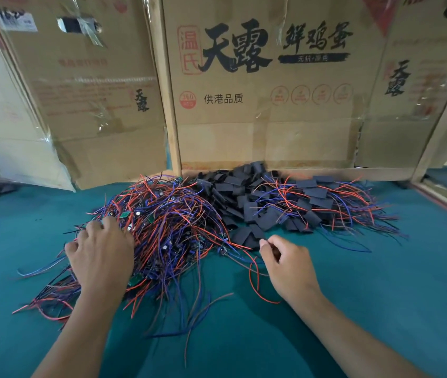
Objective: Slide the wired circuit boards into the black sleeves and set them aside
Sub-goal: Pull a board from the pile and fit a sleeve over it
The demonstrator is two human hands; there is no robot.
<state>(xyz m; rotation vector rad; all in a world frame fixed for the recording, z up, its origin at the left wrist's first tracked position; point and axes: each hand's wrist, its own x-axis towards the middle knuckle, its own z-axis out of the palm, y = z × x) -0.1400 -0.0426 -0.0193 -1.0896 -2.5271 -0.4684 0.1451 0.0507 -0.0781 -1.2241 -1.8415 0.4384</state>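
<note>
A tangled heap of wired circuit boards (167, 222), with red, blue and purple leads and small green boards, lies on the green table at centre left. My left hand (99, 257) rests on the heap's left side, fingers spread and bent over the wires. A pile of flat black sleeves (247, 197) lies behind and to the right of the heap. My right hand (288, 266) is at the near edge of that pile with its fingers curled and its fingertip against the nearest sleeve. A dark patch shows inside the curl; a grip on a sleeve cannot be made out.
Sleeved boards with trailing wires (334, 203) lie in a spread at the right rear. Tall cardboard boxes (266, 105) and a wooden frame (172, 126) wall off the back of the green table mat (380, 296). Loose wires reach toward the front edge.
</note>
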